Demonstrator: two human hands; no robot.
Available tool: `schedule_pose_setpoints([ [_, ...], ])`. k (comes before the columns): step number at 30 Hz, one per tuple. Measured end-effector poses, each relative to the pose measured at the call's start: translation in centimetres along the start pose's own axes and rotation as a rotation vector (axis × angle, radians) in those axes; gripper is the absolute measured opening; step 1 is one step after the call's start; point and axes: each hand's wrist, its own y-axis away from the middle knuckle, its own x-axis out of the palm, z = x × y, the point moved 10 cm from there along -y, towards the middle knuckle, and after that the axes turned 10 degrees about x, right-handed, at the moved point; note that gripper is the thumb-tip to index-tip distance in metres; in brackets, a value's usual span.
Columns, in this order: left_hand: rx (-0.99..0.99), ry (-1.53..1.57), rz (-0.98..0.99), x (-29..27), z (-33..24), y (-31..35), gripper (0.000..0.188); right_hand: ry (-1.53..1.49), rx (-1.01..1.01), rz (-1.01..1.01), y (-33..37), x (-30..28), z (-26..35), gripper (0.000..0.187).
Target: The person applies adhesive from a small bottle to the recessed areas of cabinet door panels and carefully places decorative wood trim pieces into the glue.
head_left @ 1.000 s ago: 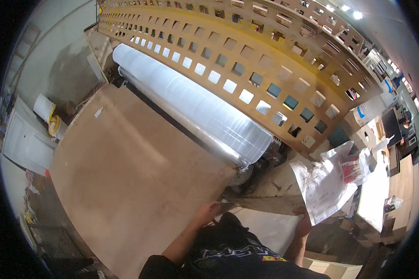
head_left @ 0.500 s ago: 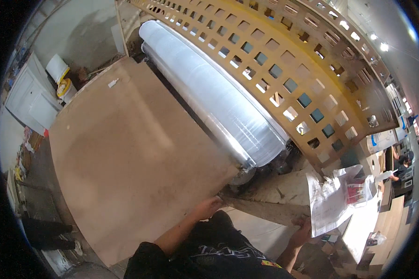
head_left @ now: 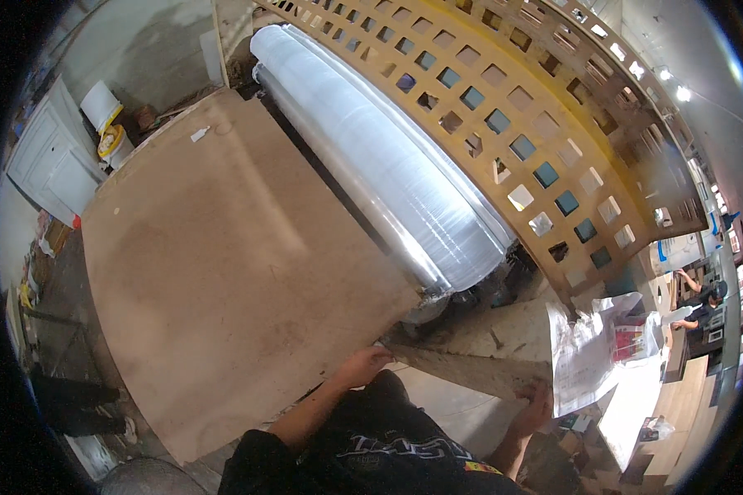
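My left hand [head_left: 362,365] rests with fingers curled on the near edge of a large brown board [head_left: 231,264] that serves as a table top. My right hand [head_left: 537,406] grips the near end of a narrow grey-brown plank [head_left: 470,370] that runs between my two hands. Just beyond the board lies a long roll of clear plastic film [head_left: 388,161], stretching from far left to the middle right. My dark sleeves and printed shirt fill the lower middle.
A yellow wooden lattice [head_left: 553,140] stands behind the roll. White plastic bags [head_left: 603,351] lie at the right. White buckets [head_left: 106,124] and a white cabinet [head_left: 49,161] sit far left. Another person [head_left: 702,309] works at the far right.
The view has swung right and down, so the board and roll have shifted up and left in the picture. My hands stay at the board's edge and on the plank.
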Motion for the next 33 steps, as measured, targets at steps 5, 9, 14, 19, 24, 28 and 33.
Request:
schedule_pose_setpoints([
  [5,0.071,-0.035,-0.057,-1.1,-0.6,0.4,0.034,0.019,0.087,0.068,-1.0,-0.1,-2.2,0.037],
  [9,-0.007,-0.030,-0.002,-1.0,-0.3,0.6,0.034,-0.045,0.175,0.050,-0.9,-0.2,-2.7,0.037],
  [14,-0.131,-0.002,0.005,-1.0,-0.2,0.9,0.036,-0.037,0.214,0.042,-1.1,-0.5,-4.0,0.038],
  [19,0.045,-0.086,-0.065,-1.9,-1.8,0.7,0.037,-0.073,0.360,0.033,-1.1,-0.7,-5.6,0.039],
  [24,-0.030,-0.072,-0.025,-1.8,-0.4,0.6,0.037,-0.051,0.052,0.075,-0.5,0.0,-2.0,0.040],
  [28,0.011,-0.086,-0.043,-1.5,1.6,-0.3,0.037,-0.101,0.226,0.028,-0.8,-0.9,-5.0,0.042],
  [33,-0.101,-0.040,-0.043,-1.7,2.8,-0.5,0.037,-0.030,0.152,0.079,-2.4,-2.4,-7.6,0.040],
])
